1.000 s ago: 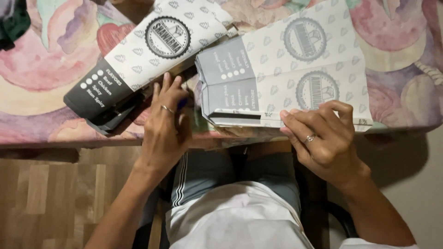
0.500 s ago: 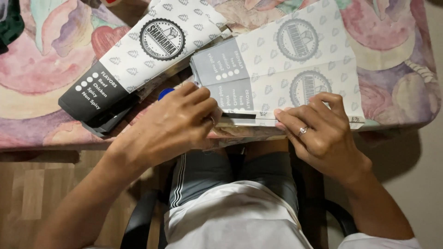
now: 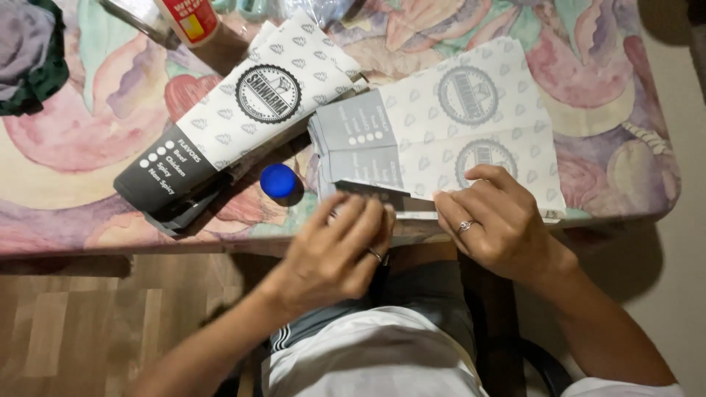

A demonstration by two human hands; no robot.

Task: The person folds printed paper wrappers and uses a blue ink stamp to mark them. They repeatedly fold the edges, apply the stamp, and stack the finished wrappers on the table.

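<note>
Sleeve [image 3: 441, 140] flat at table [image 3: 88, 213] edge, left hand [image 3: 340, 246] pressing lower flap with flat fingers, right hand [image 3: 500, 220] pinning same edge, fingers spread. Best pressed firmly along fold, edges kept aligned; cap [image 3: 278, 180] just beside.

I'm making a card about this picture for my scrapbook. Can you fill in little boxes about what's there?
Left hand: pressing the near edge of the flat paper pack
Right hand: resting on the same pack, ring on a finger
Blue cap: on the tablecloth, apart from the hands
Other paper pack: lying slanted, untouched
Glue bottle: at the far edge
</note>
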